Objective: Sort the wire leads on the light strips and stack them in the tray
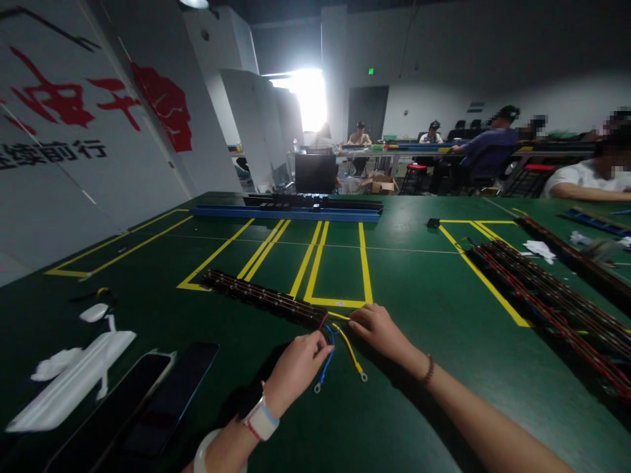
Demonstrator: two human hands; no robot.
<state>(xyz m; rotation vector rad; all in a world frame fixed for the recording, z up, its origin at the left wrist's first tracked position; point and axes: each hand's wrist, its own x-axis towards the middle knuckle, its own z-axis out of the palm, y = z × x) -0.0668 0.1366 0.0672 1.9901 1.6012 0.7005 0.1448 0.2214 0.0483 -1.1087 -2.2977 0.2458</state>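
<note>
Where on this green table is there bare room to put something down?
Widest, seemingly: the green tabletop between the bare right hand and the long dark red-wired bars. Another patch lies between the forearms, nearer than the ring-ended blue cable and yellow cable. It's crowded at left, with flat black rectangular slabs and a long white sheet.

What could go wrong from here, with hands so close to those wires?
If the right fingers pull hard on the yellow wire, it might strain near the end of the dark strip. The ring-ended blue lead runs close to the left fingers and could snag. The dark phone beside the left arm could get nudged.
</note>
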